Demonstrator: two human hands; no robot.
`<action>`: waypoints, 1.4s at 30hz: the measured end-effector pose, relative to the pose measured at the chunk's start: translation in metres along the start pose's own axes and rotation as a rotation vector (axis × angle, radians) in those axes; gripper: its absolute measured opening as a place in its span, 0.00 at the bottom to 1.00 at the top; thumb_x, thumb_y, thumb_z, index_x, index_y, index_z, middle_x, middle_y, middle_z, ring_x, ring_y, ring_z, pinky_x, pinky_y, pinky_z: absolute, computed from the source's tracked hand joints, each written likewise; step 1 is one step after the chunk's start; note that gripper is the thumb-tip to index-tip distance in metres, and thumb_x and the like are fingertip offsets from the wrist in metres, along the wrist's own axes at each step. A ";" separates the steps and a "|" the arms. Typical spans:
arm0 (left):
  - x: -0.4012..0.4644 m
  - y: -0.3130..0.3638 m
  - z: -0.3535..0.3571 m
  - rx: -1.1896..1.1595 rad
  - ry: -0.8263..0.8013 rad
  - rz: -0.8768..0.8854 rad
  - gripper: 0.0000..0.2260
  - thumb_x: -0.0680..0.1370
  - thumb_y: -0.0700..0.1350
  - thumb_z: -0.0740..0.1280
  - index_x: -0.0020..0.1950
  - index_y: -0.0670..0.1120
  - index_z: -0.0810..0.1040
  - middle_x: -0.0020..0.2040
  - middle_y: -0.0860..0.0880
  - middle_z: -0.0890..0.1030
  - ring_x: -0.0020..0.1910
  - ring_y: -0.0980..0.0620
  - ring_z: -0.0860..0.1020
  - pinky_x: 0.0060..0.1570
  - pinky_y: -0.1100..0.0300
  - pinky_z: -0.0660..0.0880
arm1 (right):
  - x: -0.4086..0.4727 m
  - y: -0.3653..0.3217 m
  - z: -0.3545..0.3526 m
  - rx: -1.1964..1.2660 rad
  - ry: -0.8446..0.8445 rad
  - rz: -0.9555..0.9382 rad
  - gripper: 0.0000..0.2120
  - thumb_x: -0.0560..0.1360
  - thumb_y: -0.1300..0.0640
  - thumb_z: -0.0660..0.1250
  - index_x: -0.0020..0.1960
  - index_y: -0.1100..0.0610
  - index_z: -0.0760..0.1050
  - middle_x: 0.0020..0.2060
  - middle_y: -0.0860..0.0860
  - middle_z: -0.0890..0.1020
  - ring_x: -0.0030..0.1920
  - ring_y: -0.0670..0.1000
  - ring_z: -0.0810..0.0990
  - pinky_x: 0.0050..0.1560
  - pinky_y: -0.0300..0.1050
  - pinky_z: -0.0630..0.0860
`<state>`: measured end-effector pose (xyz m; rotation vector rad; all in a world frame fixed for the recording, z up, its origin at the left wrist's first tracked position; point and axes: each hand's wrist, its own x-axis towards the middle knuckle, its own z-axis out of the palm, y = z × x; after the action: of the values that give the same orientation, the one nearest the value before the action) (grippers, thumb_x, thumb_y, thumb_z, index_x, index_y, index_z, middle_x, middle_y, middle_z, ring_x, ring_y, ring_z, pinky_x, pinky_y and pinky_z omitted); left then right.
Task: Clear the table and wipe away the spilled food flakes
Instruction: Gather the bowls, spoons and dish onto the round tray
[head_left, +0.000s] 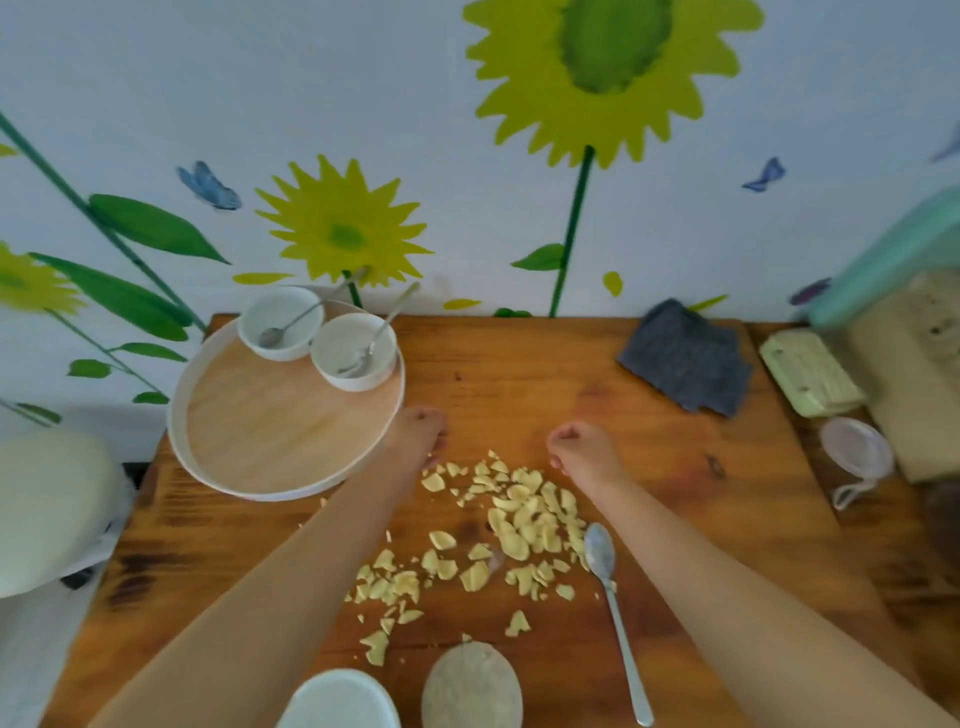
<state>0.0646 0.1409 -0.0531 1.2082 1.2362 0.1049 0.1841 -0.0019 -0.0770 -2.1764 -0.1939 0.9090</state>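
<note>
Pale yellow food flakes lie scattered over the middle of the wooden table. My left hand hovers just past the flakes beside the tray, fingers curled shut with nothing visible in them. My right hand is a loose fist at the flakes' far right edge. A metal spoon lies right of the flakes. A round white-rimmed tray at the left holds two white bowls, each with a spoon. A dark grey cloth lies at the back right.
A white bowl and a round grey coaster sit at the near edge. A green sponge and a clear lid lie at the right, beside a tan box. A flower-painted wall stands behind the table.
</note>
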 end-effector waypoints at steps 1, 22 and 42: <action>-0.006 -0.008 0.016 0.033 -0.045 -0.015 0.08 0.79 0.38 0.59 0.40 0.46 0.72 0.35 0.48 0.73 0.31 0.54 0.71 0.26 0.64 0.68 | -0.007 0.015 -0.011 -0.060 0.020 -0.003 0.06 0.75 0.61 0.62 0.40 0.56 0.73 0.37 0.52 0.77 0.39 0.52 0.78 0.38 0.43 0.72; -0.056 -0.067 0.091 0.103 -0.286 -0.155 0.05 0.78 0.38 0.60 0.46 0.45 0.75 0.39 0.49 0.76 0.36 0.55 0.74 0.37 0.62 0.72 | -0.080 0.103 -0.025 -0.800 -0.017 0.152 0.12 0.71 0.49 0.68 0.37 0.54 0.69 0.34 0.47 0.76 0.38 0.49 0.77 0.31 0.39 0.67; -0.102 -0.169 -0.137 0.181 0.311 -0.132 0.05 0.76 0.41 0.64 0.41 0.47 0.76 0.33 0.52 0.73 0.34 0.53 0.71 0.34 0.60 0.69 | -0.153 -0.019 0.126 -1.113 -1.023 -0.438 0.06 0.74 0.65 0.62 0.48 0.61 0.78 0.37 0.55 0.82 0.29 0.48 0.79 0.31 0.38 0.77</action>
<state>-0.1677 0.0908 -0.0892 1.2948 1.6225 0.0864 -0.0095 0.0252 -0.0382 -2.0907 -1.9594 1.8133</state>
